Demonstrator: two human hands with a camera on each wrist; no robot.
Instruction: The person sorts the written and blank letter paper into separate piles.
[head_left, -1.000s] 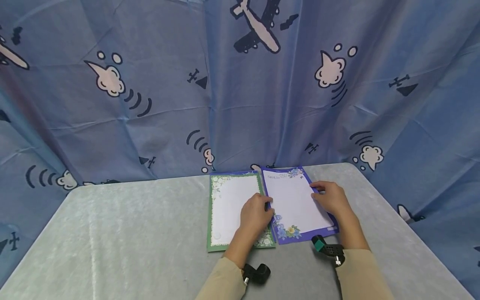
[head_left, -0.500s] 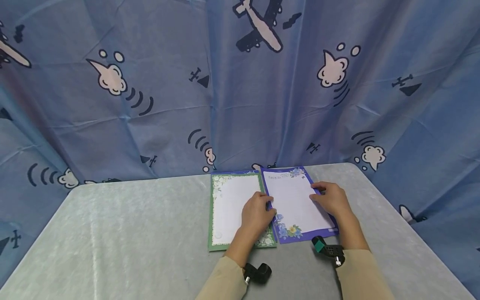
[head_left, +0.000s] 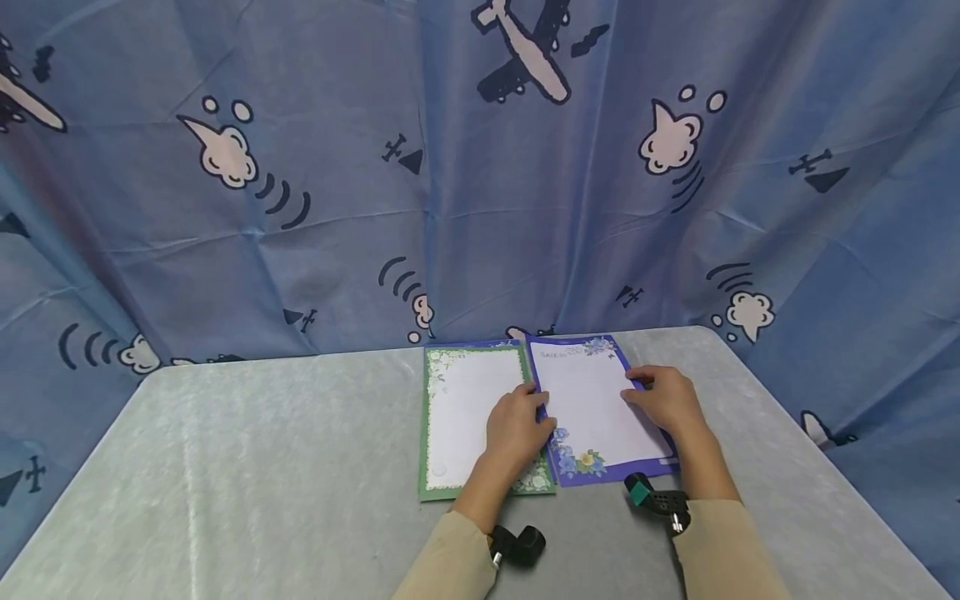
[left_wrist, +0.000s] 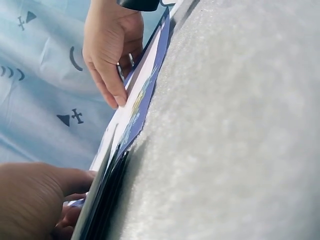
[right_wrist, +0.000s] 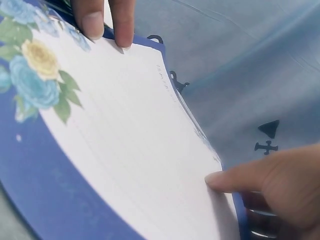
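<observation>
My right hand (head_left: 667, 400) pinches the right edge of a blue-bordered letter sheet (head_left: 588, 404), its thumb on top and the other fingers beyond or behind the edge. Blue and yellow flowers (right_wrist: 40, 55) decorate that sheet, and faint writing runs along its top. Left of it lies a green-bordered sheet (head_left: 465, 417), apparently on a stack, with a blue edge peeking out at the top. My left hand (head_left: 517, 425) reaches over the green-bordered sheet, its fingertips touching the left edge of the blue-bordered one. Dark layered edges (left_wrist: 107, 200) show under the papers in the left wrist view.
A pale, textured cloth covers the table (head_left: 285, 467). Behind it hangs a blue curtain (head_left: 337, 175) printed with planes and clouds, close to the papers' far edge. Black camera mounts (head_left: 517, 546) sit on both wrists.
The whole head view has shifted slightly, so everything appears a little further right. Both hands keep their places on the blue-bordered sheet, with no clear movement of the papers.
</observation>
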